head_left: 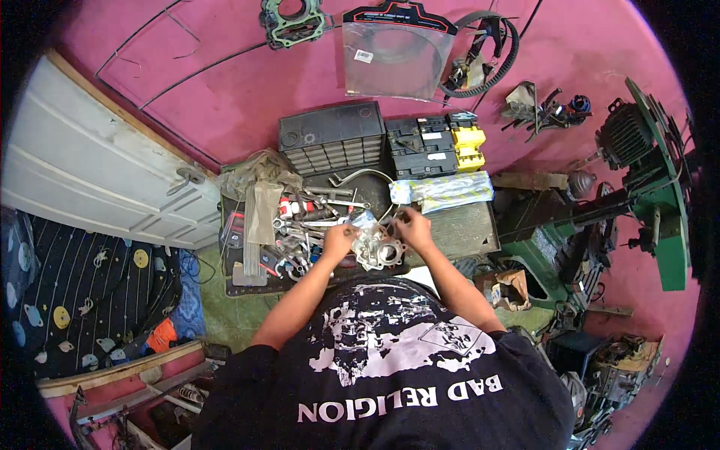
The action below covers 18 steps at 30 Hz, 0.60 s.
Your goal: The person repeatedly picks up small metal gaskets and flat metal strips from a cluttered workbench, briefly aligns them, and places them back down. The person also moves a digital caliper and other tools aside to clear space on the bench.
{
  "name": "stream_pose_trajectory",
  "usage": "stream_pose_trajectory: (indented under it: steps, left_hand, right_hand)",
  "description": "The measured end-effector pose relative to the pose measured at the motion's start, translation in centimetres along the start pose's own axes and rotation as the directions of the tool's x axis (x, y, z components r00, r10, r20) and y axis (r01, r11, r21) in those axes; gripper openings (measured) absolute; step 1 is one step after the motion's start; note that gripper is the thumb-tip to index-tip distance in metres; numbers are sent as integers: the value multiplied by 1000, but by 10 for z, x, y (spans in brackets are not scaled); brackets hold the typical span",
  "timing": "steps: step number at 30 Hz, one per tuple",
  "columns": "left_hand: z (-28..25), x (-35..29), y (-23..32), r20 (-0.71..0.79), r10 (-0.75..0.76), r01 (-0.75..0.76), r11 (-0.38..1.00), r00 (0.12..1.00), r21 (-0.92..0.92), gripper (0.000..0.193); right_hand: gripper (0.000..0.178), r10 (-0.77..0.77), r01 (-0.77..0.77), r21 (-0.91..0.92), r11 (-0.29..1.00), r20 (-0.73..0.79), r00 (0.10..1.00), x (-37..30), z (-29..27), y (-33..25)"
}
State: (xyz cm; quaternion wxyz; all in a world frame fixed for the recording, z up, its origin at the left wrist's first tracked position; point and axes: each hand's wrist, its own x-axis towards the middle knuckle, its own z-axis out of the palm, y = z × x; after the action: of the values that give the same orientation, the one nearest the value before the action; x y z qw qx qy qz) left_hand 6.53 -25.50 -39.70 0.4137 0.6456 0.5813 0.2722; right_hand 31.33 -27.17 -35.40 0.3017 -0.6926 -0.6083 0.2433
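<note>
A silvery cast-metal engine part (372,250) with a round opening at its right is in front of me at the workbench's near edge. The fingers of my left hand (340,241) are closed on its left side. My right hand (415,228) is above its upper right, fingers pinched together. Something small and dark shows at those fingertips, too small to name. Left of the part, wrenches (321,223) and other hand tools lie in a heap, some partly hidden by my left hand.
Behind the tools stand a black drawer cabinet (334,139) and black-and-yellow boxes (435,146). A patterned wrapped packet (441,192) lies on a ribbed grey surface (459,229) at right. A green drill press (660,195) stands farther right. A white door (105,165) is at left.
</note>
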Motion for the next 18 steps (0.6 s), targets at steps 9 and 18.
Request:
stream_pose_trajectory:
  steps: [9, 18]
  left_hand:
    - [-46, 21, 58, -169, -212, 48, 746, 963, -664, 16]
    - [-123, 58, 140, -372, 59, -324, 630, 926, -706, 9]
  right_hand:
    - [52, -25, -92, 517, 851, 214, 976, 25, 4, -50]
    - [60, -89, -223, 700, 679, 380, 921, 85, -23, -158]
